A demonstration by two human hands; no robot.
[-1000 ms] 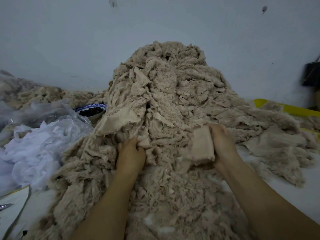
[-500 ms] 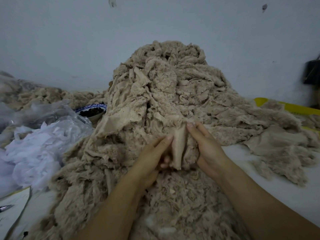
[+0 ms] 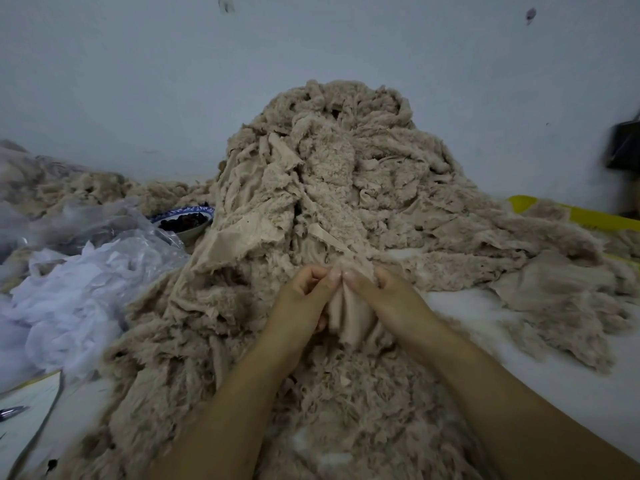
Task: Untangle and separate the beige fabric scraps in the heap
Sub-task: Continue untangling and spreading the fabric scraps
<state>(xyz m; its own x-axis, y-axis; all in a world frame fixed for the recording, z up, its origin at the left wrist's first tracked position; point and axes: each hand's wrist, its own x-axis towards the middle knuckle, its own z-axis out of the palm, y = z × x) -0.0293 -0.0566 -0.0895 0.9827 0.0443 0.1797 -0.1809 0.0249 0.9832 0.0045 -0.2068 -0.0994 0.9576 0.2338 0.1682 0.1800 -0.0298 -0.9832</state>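
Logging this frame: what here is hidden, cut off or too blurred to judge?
Head view only.
Scrap pinched by left hand and right hand: its lower end blends into the heap between the wrists; free or tangled, unclear.
Bowl: half hidden by heap and plastic bag; dark contents too small to name.
Dark object, right edge: blurred, cut off by frame.

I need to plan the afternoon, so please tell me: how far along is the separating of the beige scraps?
Early stage, it seems. Done: perhaps only the flatter pieces spread out low at the right. In hand: the left hand and right hand pinch the top edge of one smooth scrap. Left: nearly all of the tall heap, one tangled mass.
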